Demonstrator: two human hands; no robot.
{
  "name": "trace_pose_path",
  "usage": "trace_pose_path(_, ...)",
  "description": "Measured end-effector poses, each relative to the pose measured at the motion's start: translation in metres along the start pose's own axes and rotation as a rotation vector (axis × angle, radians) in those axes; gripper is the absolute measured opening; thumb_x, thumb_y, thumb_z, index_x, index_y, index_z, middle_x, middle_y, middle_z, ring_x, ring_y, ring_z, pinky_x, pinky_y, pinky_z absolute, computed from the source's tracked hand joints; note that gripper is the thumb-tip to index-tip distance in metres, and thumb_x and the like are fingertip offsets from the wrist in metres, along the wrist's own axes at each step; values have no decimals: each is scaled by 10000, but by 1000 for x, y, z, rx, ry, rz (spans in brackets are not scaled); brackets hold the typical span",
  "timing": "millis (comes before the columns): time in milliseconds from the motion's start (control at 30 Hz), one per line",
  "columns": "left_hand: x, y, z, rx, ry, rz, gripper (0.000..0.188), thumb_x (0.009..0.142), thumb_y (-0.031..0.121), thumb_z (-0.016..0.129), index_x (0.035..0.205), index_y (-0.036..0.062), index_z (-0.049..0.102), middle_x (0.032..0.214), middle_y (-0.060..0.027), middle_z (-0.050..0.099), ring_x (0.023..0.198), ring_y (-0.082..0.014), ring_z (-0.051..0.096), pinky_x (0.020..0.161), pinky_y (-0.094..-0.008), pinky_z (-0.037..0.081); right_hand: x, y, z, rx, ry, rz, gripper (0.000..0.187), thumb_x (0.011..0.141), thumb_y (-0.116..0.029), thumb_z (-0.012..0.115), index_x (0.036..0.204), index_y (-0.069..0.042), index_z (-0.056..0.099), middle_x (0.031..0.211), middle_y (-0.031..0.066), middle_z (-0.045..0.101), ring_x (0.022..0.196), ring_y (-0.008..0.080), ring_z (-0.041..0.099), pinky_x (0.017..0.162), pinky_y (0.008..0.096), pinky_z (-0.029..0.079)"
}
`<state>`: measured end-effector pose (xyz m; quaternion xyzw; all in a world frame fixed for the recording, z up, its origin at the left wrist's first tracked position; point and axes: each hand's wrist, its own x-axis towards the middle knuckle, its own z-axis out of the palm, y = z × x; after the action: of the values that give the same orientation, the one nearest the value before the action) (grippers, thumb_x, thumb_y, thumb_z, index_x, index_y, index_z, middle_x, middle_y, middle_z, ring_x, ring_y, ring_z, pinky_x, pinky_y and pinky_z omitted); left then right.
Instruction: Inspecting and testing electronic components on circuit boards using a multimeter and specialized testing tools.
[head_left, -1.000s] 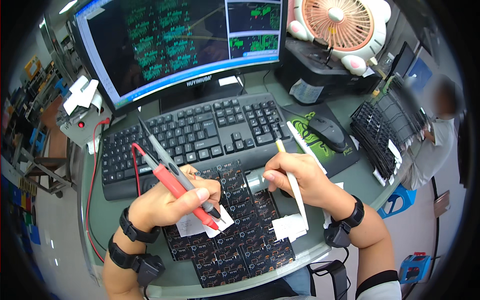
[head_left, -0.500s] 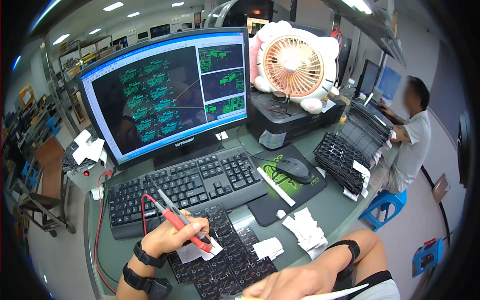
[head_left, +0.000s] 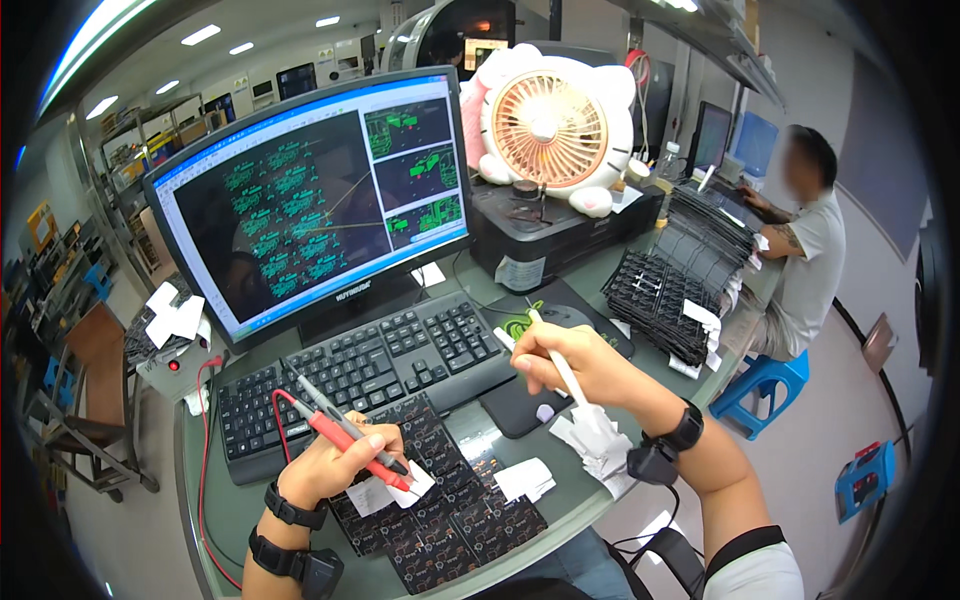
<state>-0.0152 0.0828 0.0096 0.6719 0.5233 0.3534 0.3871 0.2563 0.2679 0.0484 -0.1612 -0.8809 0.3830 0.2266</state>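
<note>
– Left to right, what do you have?
– Seven o'clock on my feed: left hand (head_left: 338,466) closed round a red probe (head_left: 333,431) and a grey probe (head_left: 325,402), tips over white paper (head_left: 421,482). Contact, I can't tell.
– Boards?
– Dark circuit boards (head_left: 440,535) at six, under that paper.
– And the right hand (head_left: 592,362)?
– Four o'clock, fingers wrapped on a white stick (head_left: 568,378), above the mouse pad (head_left: 515,412).

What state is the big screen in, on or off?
On: the screen glows, showing green drawings on dark panels.
</note>
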Motion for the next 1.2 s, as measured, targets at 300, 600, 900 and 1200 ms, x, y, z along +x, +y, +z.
trace_pose_path(300,-10,14,1,192,5,72,461,955,393,301,807,67,592,779,-85,651,736,-263,550,780,-359,378,2,49,8,-690,-38,243,389,778,-360,720,1027,-103,565,918,163,679,865,371,658,699,471,512)
trace_pose_path(600,-10,18,4,168,28,126,454,951,368,312,758,26,540,695,-130,542,654,-313,500,651,-382,401,4,68,6,-674,-44,284,412,763,-294,732,1096,-136,550,975,160,669,890,380,648,738,482,503)
trace_pose_path(900,-20,16,-1,121,11,75,437,935,391,329,786,47,552,744,-86,601,706,-252,532,786,-371,389,7,63,-2,-697,-71,269,382,781,-321,717,1060,-115,557,927,152,676,873,358,653,706,460,497)
trace_pose_path(1200,-89,37,-76,-248,687,400,549,941,529,245,667,93,436,560,-177,578,480,-194,488,500,-274,385,58,-26,37,-225,-215,-191,165,902,-251,580,988,-110,573,831,101,673,810,305,662,702,417,502)
